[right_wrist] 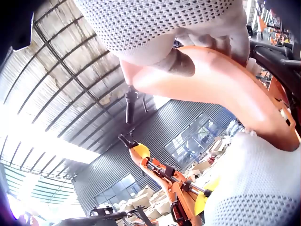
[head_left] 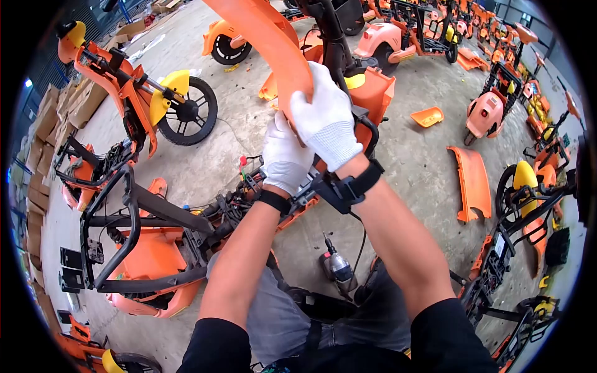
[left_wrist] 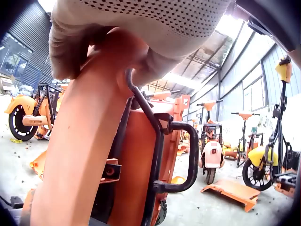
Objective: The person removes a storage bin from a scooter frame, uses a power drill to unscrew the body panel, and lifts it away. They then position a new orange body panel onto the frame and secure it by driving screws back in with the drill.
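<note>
Both hands wear white knit gloves and grip a long curved orange panel [head_left: 277, 46] [left_wrist: 75, 141] [right_wrist: 211, 80]. In the head view the left hand [head_left: 286, 152] holds its lower end. The right hand [head_left: 326, 118] wraps round the panel just above and to the right. At the top of the left wrist view, the left hand [left_wrist: 136, 19] has its fingers and thumb on either side of the panel. In the right wrist view the right hand [right_wrist: 174, 33] curls over it, with the left hand [right_wrist: 258, 179] below. Black tubing [left_wrist: 188, 157] stands beside the panel.
A bare black frame [head_left: 168, 208] with wiring lies at the left, near an orange scooter front with a wheel [head_left: 188, 110]. A power drill [head_left: 339, 267] stands between the legs. Loose orange panels [head_left: 472, 183] and more scooters [head_left: 488, 115] are on the right.
</note>
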`<action>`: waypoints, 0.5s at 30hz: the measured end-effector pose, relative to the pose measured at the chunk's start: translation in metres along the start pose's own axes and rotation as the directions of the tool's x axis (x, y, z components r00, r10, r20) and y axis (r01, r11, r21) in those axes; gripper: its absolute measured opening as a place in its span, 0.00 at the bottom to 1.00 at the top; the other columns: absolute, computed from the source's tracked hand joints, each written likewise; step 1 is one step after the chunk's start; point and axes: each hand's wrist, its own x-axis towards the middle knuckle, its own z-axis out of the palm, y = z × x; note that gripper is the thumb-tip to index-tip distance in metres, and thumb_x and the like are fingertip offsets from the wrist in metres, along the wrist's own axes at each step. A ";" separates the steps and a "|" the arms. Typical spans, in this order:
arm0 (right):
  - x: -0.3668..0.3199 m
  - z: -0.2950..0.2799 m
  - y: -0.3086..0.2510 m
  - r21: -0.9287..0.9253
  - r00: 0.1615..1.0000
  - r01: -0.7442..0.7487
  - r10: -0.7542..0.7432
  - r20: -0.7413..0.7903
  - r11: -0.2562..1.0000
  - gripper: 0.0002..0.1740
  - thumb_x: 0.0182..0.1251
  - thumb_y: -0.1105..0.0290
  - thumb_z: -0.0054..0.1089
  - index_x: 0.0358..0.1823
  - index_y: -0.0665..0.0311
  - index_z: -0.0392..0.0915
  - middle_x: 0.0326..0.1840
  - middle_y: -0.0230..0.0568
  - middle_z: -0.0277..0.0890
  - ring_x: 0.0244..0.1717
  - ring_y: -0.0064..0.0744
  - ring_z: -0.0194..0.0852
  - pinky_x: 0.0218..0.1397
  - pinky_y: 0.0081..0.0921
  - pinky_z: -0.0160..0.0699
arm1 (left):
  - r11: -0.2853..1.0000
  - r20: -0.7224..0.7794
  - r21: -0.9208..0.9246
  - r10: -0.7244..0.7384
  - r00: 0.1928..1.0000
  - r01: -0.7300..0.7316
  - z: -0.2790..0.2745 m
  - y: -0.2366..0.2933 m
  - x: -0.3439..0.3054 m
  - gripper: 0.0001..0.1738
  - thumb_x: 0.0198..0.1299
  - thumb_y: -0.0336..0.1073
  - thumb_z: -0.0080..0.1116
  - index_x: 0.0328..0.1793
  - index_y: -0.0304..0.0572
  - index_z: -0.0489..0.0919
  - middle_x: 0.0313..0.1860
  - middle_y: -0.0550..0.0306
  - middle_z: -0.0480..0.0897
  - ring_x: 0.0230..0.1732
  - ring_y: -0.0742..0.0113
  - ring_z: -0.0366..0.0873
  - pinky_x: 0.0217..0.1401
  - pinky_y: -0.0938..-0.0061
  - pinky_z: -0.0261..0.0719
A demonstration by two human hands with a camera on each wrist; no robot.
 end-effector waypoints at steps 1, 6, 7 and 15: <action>-0.001 -0.003 0.006 0.017 0.999 0.031 -0.031 -0.010 0.999 0.23 0.59 0.71 0.53 0.57 0.67 0.67 0.40 0.60 0.78 0.45 0.58 0.79 0.52 0.45 0.77 | 1.000 -0.002 0.005 -0.002 1.000 0.002 0.004 -0.006 0.001 0.39 0.50 0.40 0.64 0.63 0.26 0.60 0.48 0.34 0.74 0.49 0.38 0.75 0.51 0.54 0.75; -0.014 -0.007 0.022 -0.006 0.998 0.059 -0.059 0.007 0.998 0.31 0.57 0.68 0.54 0.65 0.64 0.64 0.52 0.59 0.74 0.54 0.55 0.74 0.59 0.40 0.72 | 0.917 -0.036 0.384 0.130 0.991 -0.106 0.013 -0.011 -0.004 0.38 0.50 0.38 0.63 0.65 0.29 0.59 0.48 0.33 0.74 0.46 0.38 0.76 0.47 0.53 0.77; -0.018 -0.010 0.024 -0.001 0.998 0.055 -0.055 0.004 0.998 0.31 0.57 0.68 0.54 0.65 0.64 0.64 0.52 0.59 0.74 0.54 0.55 0.74 0.59 0.40 0.72 | 0.937 -0.034 0.340 0.103 0.994 -0.085 0.013 -0.007 -0.006 0.39 0.50 0.37 0.62 0.65 0.30 0.58 0.48 0.33 0.74 0.46 0.37 0.77 0.46 0.53 0.77; -0.030 -0.026 0.112 -0.322 0.993 -0.099 0.073 -0.091 0.941 0.24 0.56 0.66 0.58 0.55 0.65 0.69 0.50 0.53 0.72 0.55 0.53 0.67 0.63 0.43 0.64 | 0.853 -0.033 0.468 -0.247 0.969 0.233 -0.014 0.041 -0.003 0.37 0.49 0.25 0.55 0.68 0.35 0.56 0.44 0.30 0.78 0.42 0.34 0.79 0.44 0.50 0.78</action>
